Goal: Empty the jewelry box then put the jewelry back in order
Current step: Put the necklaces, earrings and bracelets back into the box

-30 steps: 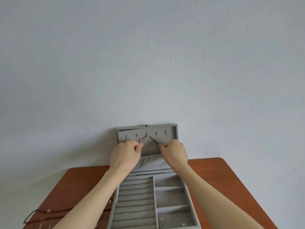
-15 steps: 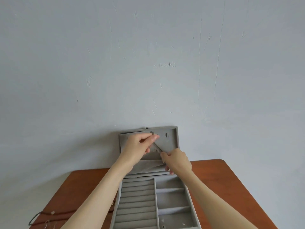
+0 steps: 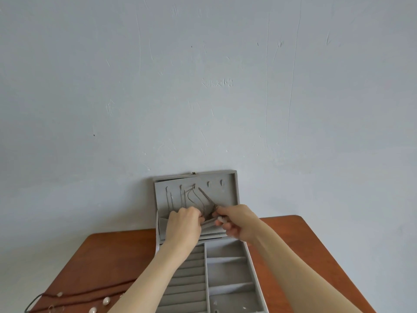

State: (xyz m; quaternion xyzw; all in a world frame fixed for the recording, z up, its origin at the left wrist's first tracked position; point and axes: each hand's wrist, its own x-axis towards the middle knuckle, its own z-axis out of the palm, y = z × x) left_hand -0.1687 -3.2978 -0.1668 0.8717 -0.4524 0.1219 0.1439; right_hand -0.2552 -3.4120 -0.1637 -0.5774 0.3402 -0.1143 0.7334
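A grey jewelry box (image 3: 252, 263) stands open on the table, its lid (image 3: 228, 190) upright against the wall. Several thin chain necklaces (image 3: 194, 199) hang from hooks inside the lid. My left hand (image 3: 184, 224) pinches the lower ends of the chains at the lid's fabric pocket (image 3: 212, 228). My right hand (image 3: 237, 220) grips the pocket's edge and the chain ends beside it. The ring rolls (image 3: 185, 281) and the divided compartments (image 3: 228, 274) look almost bare, with a few tiny pieces (image 3: 215, 303) near the front.
The box sits on a brown wooden table (image 3: 112, 254) pushed against a pale grey wall. At the table's front left lie a dark cord necklace (image 3: 90, 292) and a string with pearls (image 3: 106, 301).
Both hands dropped from the hooks to the pocket at the lid's base. Several chains now hang from the hooks, pulled toward my fingers.
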